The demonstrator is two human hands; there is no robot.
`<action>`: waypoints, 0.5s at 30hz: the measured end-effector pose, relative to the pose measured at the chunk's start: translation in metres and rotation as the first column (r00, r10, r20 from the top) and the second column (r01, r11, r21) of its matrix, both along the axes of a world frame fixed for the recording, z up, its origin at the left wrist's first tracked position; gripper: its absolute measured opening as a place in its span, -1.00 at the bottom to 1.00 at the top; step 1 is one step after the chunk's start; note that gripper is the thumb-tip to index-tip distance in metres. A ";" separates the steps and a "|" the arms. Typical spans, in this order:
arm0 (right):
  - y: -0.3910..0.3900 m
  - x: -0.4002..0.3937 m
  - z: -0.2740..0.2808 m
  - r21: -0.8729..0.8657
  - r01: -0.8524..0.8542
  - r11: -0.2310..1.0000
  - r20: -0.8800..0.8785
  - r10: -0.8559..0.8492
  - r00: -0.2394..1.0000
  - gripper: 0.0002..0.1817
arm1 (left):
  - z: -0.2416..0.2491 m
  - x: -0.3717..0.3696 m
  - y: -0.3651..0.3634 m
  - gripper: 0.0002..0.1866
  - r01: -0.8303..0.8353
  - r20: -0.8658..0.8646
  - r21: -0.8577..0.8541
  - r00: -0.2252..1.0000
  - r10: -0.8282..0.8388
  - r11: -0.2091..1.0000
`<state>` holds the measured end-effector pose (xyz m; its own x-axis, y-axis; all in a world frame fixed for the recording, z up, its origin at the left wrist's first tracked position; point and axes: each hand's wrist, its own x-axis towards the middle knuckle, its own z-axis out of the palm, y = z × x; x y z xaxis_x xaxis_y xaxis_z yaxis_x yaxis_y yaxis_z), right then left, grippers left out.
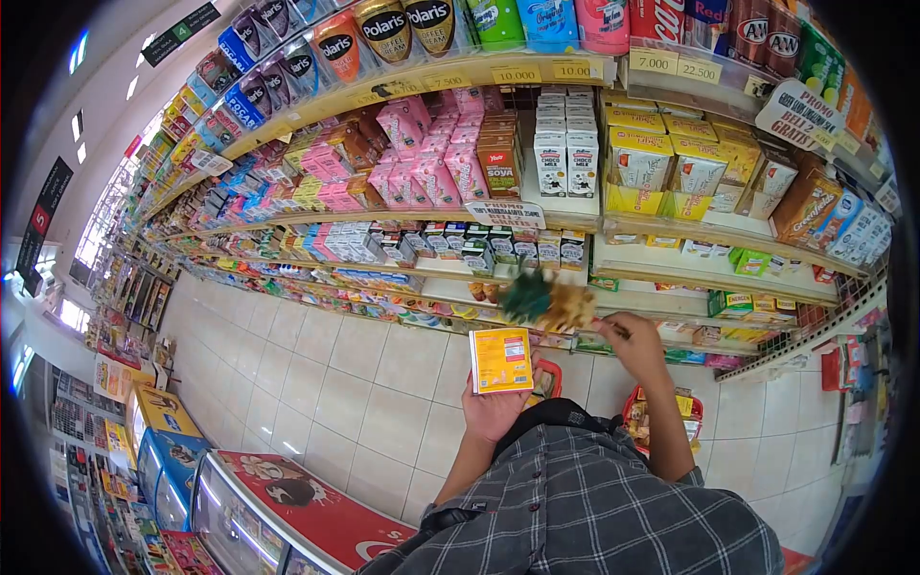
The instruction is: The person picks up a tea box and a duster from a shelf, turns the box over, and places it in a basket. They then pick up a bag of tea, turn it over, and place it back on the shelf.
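My left hand [492, 410] holds a flat yellow and white box [501, 360] from below, with printed text and a barcode on its upper face. To the right, my right hand [628, 337] is closed around the handle of a feather duster [548, 301]. The duster's green and tan feathers are blurred and lie in front of the lower shelves, a little above the box.
Shelves [565, 213] of cartons and drinks curve across the front. Red baskets with goods stand on the floor, one [692, 422] to the right of my body, another [548, 376] partly behind the box. A red-topped freezer [316, 498] is at lower left.
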<state>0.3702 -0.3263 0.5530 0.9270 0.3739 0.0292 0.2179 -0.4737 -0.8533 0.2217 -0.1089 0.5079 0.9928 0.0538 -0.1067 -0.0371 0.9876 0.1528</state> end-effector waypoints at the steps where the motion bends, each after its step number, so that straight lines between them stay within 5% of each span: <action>1: -0.004 0.002 0.007 0.008 0.062 0.998 -0.075 -0.061 0.995 -0.66 | -0.001 0.000 -0.002 -0.29 -0.001 -0.003 0.014 1.000 0.001 1.000; 5: 0.004 0.003 -0.027 0.298 -0.034 0.954 -0.169 0.088 0.982 -0.63 | -0.009 0.003 -0.003 -0.34 0.081 0.051 0.003 0.995 -0.081 0.997; 6: 0.015 -0.006 -0.030 0.340 -0.126 0.932 -0.121 0.177 0.977 -0.63 | -0.008 0.005 -0.006 -0.34 0.045 -0.045 0.197 0.998 -0.036 0.979; 8: 0.043 -0.023 -0.033 0.392 -0.261 0.882 -0.028 0.295 0.955 -0.62 | -0.004 0.009 -0.014 -0.33 0.026 -0.202 0.559 0.974 0.106 0.829; 10: 0.064 -0.039 -0.041 0.414 -0.346 0.842 0.044 0.361 0.931 -0.60 | -0.001 0.018 -0.015 -0.27 -0.106 -0.096 0.759 0.957 0.272 0.643; 12: 0.070 -0.032 -0.058 0.238 -0.316 0.919 -0.008 0.327 0.945 -0.58 | -0.010 0.016 -0.010 -0.28 -0.166 -0.036 0.886 0.906 0.421 0.433; 15: 0.075 -0.027 -0.042 0.453 -0.191 0.871 -0.348 0.370 0.862 -0.63 | 0.016 0.009 -0.004 -0.30 -0.213 -0.086 0.815 0.875 0.476 0.539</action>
